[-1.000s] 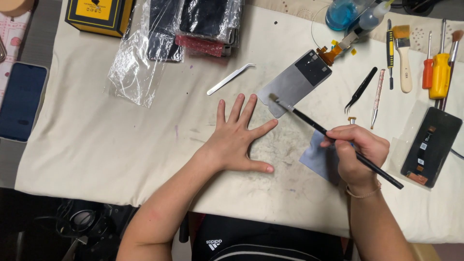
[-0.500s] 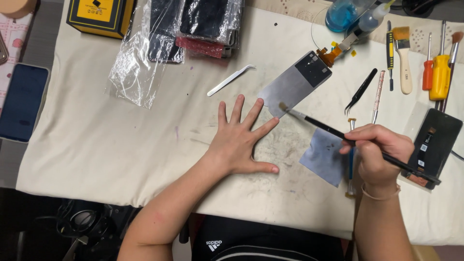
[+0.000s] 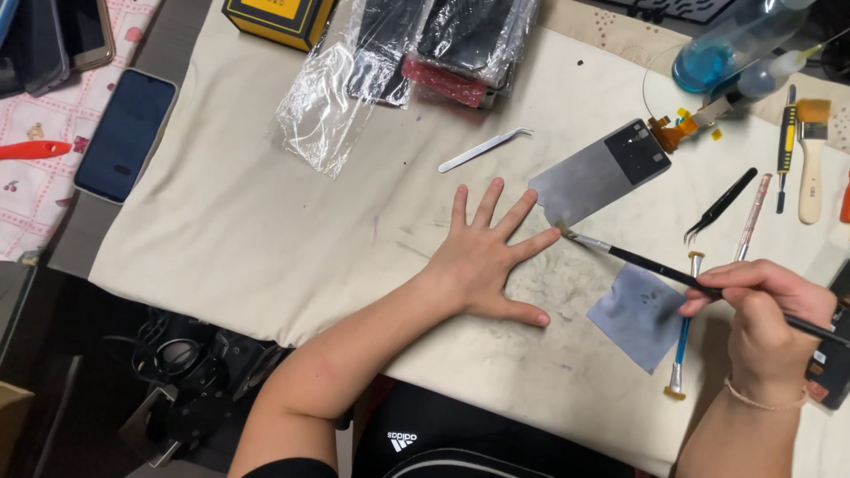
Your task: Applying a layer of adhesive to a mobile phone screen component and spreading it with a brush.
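Note:
My left hand [image 3: 484, 257] lies flat on the cream cloth [image 3: 266, 239], palm down, fingers spread, holding nothing. My right hand [image 3: 766, 314] grips a thin black brush [image 3: 637, 258] like a pen; its bristle tip rests on the cloth near the lower corner of a grey phone screen panel [image 3: 598, 173]. A small grey-blue cloth patch [image 3: 639, 314] lies just left of my right hand. A blue-shafted screwdriver [image 3: 683, 327] lies beside that patch, partly under my fingers.
Silver tweezers [image 3: 485, 150], black tweezers [image 3: 719, 205], a wooden paintbrush [image 3: 810, 159], a blue liquid bottle [image 3: 722, 46], clear plastic bags of parts [image 3: 390, 62] and a yellow box [image 3: 274, 18] lie around. A dark phone [image 3: 126, 133] rests at the left edge.
My right hand has carried the brush rightward and slightly down over the last second, off the grey-blue patch. The left hand stays flat in place.

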